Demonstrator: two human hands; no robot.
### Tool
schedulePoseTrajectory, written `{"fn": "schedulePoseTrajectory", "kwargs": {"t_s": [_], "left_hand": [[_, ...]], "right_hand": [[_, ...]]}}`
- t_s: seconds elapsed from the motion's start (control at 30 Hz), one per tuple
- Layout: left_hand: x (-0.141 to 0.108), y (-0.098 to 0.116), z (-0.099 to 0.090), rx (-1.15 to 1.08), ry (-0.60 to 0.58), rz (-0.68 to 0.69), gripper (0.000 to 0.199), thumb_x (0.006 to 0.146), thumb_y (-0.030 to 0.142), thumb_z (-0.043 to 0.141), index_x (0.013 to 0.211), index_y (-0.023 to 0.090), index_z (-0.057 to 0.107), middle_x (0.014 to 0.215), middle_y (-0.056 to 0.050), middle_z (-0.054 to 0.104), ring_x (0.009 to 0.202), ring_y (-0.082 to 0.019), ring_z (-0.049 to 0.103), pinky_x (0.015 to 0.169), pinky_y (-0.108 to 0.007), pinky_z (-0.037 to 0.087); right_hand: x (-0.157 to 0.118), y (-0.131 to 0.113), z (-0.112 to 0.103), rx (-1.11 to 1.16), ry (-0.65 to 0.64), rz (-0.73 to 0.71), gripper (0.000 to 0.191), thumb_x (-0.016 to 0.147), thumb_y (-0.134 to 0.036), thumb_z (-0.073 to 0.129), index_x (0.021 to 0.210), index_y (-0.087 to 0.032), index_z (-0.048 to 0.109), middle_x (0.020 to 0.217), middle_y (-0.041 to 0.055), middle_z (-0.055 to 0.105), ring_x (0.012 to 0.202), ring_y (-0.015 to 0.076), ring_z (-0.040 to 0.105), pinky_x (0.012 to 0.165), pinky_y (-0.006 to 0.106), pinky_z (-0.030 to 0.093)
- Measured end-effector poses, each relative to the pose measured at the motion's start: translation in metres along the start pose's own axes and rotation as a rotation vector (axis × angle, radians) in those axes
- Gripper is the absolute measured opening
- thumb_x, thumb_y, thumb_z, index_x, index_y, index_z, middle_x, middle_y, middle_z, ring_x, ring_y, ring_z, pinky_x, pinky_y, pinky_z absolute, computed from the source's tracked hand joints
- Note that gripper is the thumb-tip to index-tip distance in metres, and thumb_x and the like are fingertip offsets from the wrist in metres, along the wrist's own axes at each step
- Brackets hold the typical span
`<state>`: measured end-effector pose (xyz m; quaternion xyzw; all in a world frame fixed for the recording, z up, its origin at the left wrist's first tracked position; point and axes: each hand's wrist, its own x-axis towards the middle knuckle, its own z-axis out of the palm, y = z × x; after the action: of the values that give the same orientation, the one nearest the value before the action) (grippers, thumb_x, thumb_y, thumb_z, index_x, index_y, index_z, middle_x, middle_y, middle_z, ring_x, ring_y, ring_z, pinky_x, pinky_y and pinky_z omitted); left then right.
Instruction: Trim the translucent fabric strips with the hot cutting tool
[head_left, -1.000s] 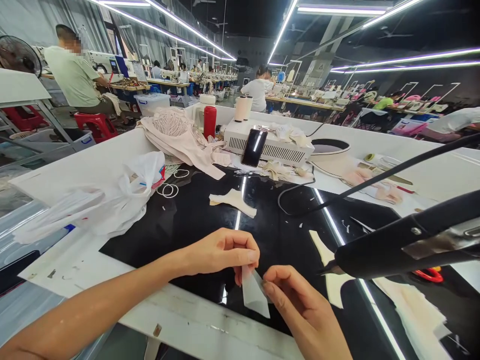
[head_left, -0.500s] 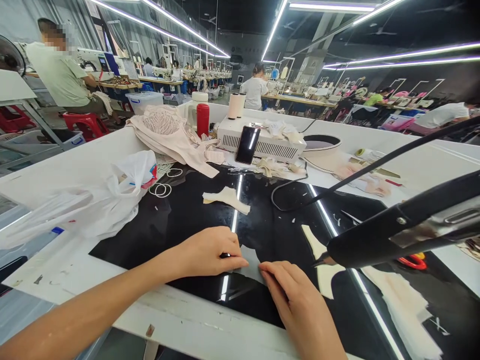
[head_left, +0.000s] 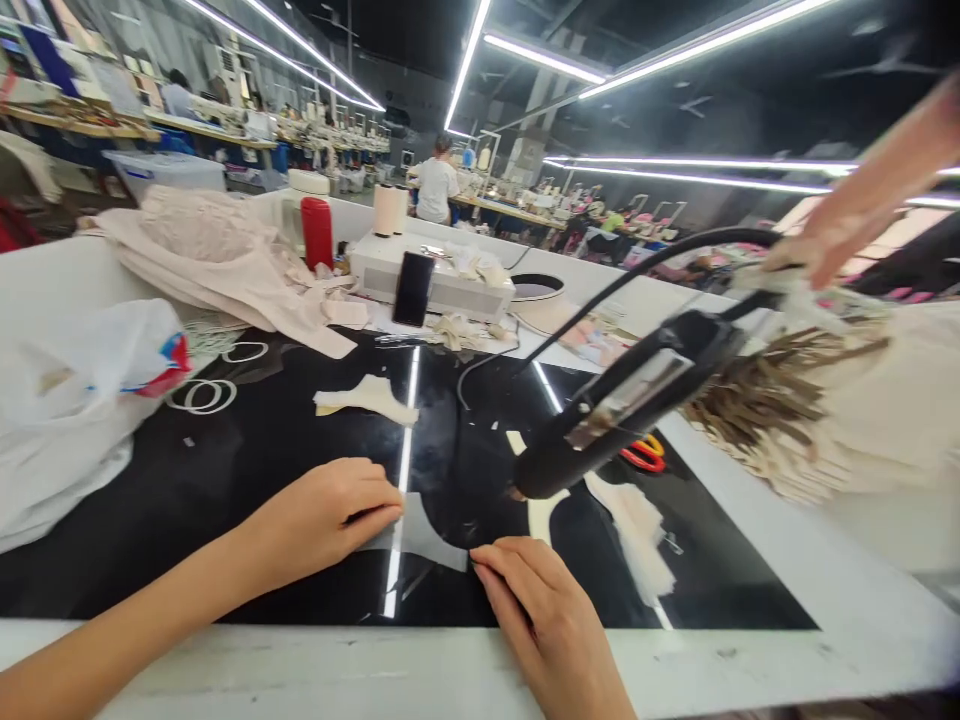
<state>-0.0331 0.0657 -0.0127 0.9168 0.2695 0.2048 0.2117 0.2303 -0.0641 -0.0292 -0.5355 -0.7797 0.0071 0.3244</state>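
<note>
A thin translucent grey piece [head_left: 427, 538] lies on the glossy black sheet [head_left: 247, 540]. My left hand [head_left: 330, 520] pinches its left side, fingers closed. My right hand [head_left: 536, 600] has its fingertips pressed together at the piece's right tip. Beyond my hands lies a cream cut piece [head_left: 367, 398]. Another pale cut piece [head_left: 544, 515] is to the right, partly hidden under a black cylindrical tool [head_left: 622, 410] hanging from a cable.
At the left are a white plastic bag [head_left: 67, 400] and beige garments [head_left: 217, 260]. A phone [head_left: 413, 288] leans on a white box. Red-handled scissors [head_left: 643, 455] lie right. Another person's arm [head_left: 885, 190] reaches in upper right, above a beige bundle [head_left: 780, 400].
The view has swung to the right. Another person's blurred arm and a beige fabric bundle have come into view at the right. More of the grey piece shows between my hands.
</note>
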Motion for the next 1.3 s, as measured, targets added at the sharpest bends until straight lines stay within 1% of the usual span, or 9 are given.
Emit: {"fn": "schedulePoseTrajectory", "kwargs": {"t_s": [0.1,0.23,0.33,0.57,0.7,0.83,0.93,1.07,1.3], "left_hand": [[-0.002,-0.006,0.003,-0.035,0.053,-0.011,0.029,0.109,0.034,0.049,0.098,0.026,0.075,0.086,0.002,0.067,0.082,-0.014,0.065,0.077,-0.023,0.047],[-0.004,-0.012,0.007,-0.052,0.084,-0.037,0.03,0.107,0.04,0.051,0.1,0.028,0.076,0.089,0.003,0.071,0.083,-0.014,0.067,0.079,-0.023,0.051],[-0.003,-0.013,0.007,-0.03,0.107,0.003,0.027,0.106,0.04,0.052,0.099,0.03,0.077,0.089,0.004,0.073,0.081,-0.013,0.069,0.077,-0.021,0.053],[0.0,-0.016,0.005,0.018,0.23,0.111,0.023,0.104,0.043,0.056,0.099,0.033,0.076,0.087,0.007,0.074,0.077,-0.011,0.072,0.076,-0.015,0.055],[0.0,-0.018,0.007,0.034,0.266,0.14,0.022,0.104,0.043,0.057,0.098,0.034,0.077,0.087,0.007,0.074,0.076,-0.01,0.072,0.077,-0.014,0.056],[-0.001,-0.02,0.009,0.042,0.293,0.146,0.026,0.103,0.046,0.057,0.097,0.034,0.079,0.087,0.007,0.076,0.077,-0.01,0.073,0.078,-0.014,0.058],[-0.003,-0.021,0.01,0.03,0.257,0.103,0.028,0.102,0.048,0.057,0.097,0.034,0.08,0.088,0.007,0.077,0.078,-0.012,0.073,0.079,-0.016,0.059],[-0.003,-0.02,0.009,0.022,0.19,0.032,0.025,0.1,0.049,0.06,0.098,0.035,0.081,0.09,0.006,0.078,0.081,-0.014,0.074,0.082,-0.019,0.06],[-0.002,-0.016,0.007,0.027,0.204,0.05,0.027,0.101,0.05,0.058,0.097,0.035,0.081,0.09,0.007,0.077,0.08,-0.013,0.074,0.081,-0.018,0.059]], "right_hand": [[-0.023,0.023,-0.03,-0.073,0.045,0.126,0.017,0.106,-0.023,0.054,0.115,-0.026,0.068,0.101,0.004,0.076,0.092,0.0186,0.073,0.083,0.029,0.059],[-0.046,0.064,-0.068,-0.26,0.133,0.42,0.028,0.107,-0.043,0.05,0.11,-0.026,0.071,0.101,0.0061,0.076,0.087,0.0226,0.073,0.081,0.035,0.06],[-0.051,0.085,-0.083,-0.309,0.128,0.494,0.033,0.107,-0.048,0.049,0.11,-0.025,0.072,0.102,0.0074,0.076,0.086,0.0251,0.072,0.081,0.04,0.06],[-0.061,0.09,-0.094,-0.3,0.032,0.494,0.033,0.106,-0.051,0.049,0.11,-0.029,0.074,0.109,0.0061,0.078,0.1,0.0257,0.074,0.084,0.037,0.062],[-0.075,0.092,-0.098,-0.301,-0.025,0.467,0.037,0.106,-0.052,0.048,0.112,-0.028,0.075,0.109,0.0073,0.078,0.099,0.025,0.076,0.08,0.034,0.064],[-0.084,0.092,-0.1,-0.317,-0.065,0.425,0.035,0.107,-0.049,0.049,0.113,-0.027,0.075,0.111,0.008,0.078,0.1,0.024,0.076,0.086,0.035,0.064],[-0.089,0.089,-0.1,-0.339,-0.081,0.39,0.031,0.107,-0.044,0.049,0.114,-0.026,0.074,0.112,0.0088,0.077,0.101,0.0234,0.076,0.088,0.035,0.064],[-0.094,0.087,-0.095,-0.388,-0.096,0.337,0.027,0.108,-0.034,0.049,0.116,-0.025,0.073,0.11,0.0091,0.076,0.099,0.0235,0.076,0.085,0.037,0.064],[-0.09,0.088,-0.089,-0.52,-0.105,0.248,0.031,0.109,-0.025,0.043,0.109,-0.02,0.073,0.102,0.0092,0.078,0.085,0.0237,0.075,0.077,0.038,0.063]]}}
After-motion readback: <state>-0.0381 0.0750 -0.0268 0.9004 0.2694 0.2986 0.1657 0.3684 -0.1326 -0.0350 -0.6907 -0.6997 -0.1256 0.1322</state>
